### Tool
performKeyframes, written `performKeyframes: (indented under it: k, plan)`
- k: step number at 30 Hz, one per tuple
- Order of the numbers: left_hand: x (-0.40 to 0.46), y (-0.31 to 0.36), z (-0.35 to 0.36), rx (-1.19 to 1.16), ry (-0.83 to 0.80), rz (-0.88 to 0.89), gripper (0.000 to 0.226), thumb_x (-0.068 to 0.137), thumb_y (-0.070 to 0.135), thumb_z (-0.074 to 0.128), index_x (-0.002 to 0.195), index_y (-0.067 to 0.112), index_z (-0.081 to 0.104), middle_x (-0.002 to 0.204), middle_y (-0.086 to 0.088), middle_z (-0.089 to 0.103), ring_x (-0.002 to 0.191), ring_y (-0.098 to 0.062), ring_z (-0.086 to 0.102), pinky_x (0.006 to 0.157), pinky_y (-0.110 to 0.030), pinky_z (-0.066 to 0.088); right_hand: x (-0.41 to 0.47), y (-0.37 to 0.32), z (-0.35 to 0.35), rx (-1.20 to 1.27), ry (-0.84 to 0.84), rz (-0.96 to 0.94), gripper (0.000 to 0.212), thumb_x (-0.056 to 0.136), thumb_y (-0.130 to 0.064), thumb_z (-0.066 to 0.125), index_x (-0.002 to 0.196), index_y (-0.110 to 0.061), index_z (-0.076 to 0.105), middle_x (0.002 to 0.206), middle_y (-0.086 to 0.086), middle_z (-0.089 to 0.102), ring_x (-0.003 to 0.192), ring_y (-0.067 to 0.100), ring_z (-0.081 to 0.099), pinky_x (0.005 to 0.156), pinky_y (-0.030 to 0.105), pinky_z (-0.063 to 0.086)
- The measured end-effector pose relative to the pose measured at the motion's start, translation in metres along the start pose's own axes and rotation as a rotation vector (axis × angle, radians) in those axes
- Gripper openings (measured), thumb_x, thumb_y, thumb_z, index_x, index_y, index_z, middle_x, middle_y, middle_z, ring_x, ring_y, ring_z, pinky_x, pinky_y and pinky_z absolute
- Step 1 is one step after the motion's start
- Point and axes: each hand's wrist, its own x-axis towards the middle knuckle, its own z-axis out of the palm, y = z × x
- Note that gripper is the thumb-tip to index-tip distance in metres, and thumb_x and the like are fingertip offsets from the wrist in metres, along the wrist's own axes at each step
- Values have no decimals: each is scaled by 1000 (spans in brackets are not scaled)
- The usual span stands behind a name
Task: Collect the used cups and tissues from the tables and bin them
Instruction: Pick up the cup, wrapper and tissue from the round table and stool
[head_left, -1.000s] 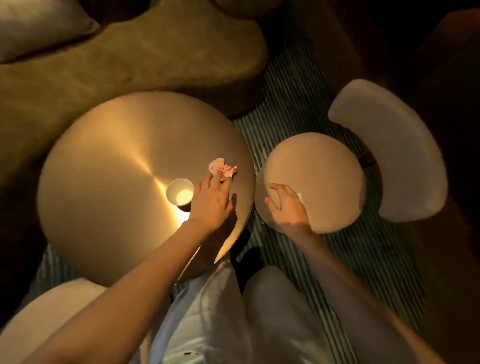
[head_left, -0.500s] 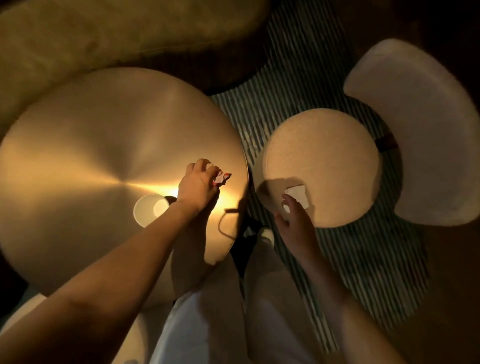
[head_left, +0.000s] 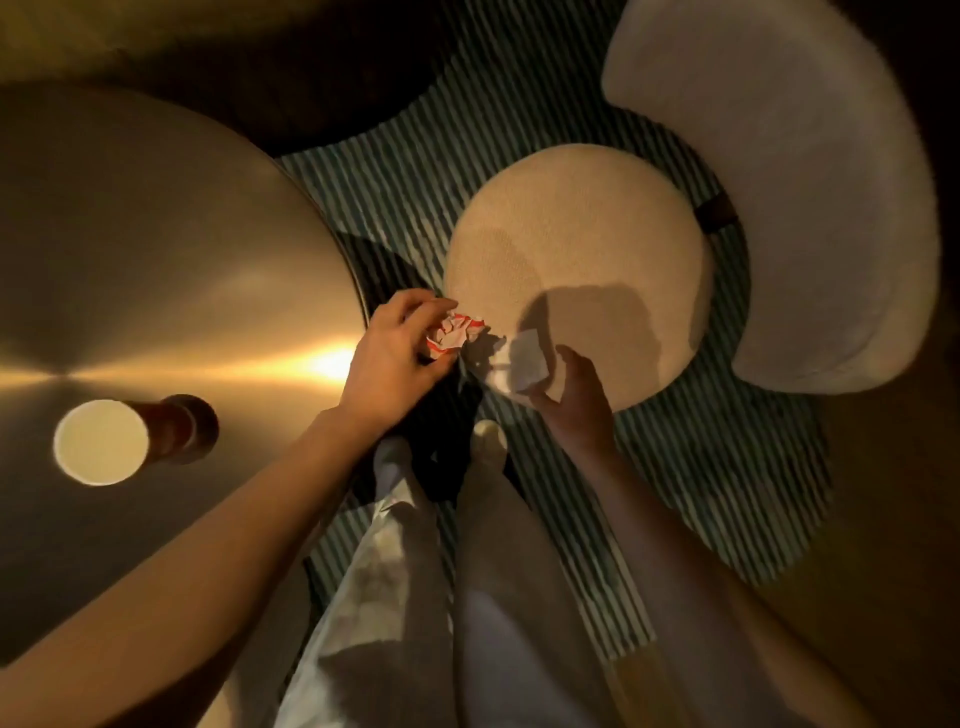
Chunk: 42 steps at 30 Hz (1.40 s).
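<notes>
A large round brass-coloured table (head_left: 156, 260) is filling the left half of the frame, glowing under warm light. A pale curved chair back (head_left: 810, 208) is arcing across the upper right, with a round cushioned stool (head_left: 576, 234) sitting inside it at centre right, both standing on a striped rug (head_left: 415, 135).

At lower left on the table, a paper cup (head_left: 101, 441) is standing upright and uncollected, well apart from both hands.

In the middle of the frame, the left hand (head_left: 389, 358) is pinching a crumpled red-and-white tissue (head_left: 454, 332) between its fingertips, off the table's edge and above the rug. Just beside it, the right hand (head_left: 576, 400) is gripping a flat white tissue (head_left: 527, 358) by its lower edge, over the near rim of the stool. The two tissues are nearly touching.

Judging from this, bundling both tissues into one hand is looking like the sensible move, closing the fingers firmly so nothing drops, which is freeing the other hand for the cup.
</notes>
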Motion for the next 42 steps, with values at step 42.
performKeyframes:
  k: [42]
  plan:
    - [-268, 4, 97, -31, 415, -375, 70, 78, 19, 73, 140, 23, 42, 137, 2, 44, 120, -19, 47, 95, -35, 47, -77, -4, 45, -5, 37, -725, 35, 83, -5, 66, 117, -12, 65, 110, 6, 68, 95, 21, 64, 83, 27, 46]
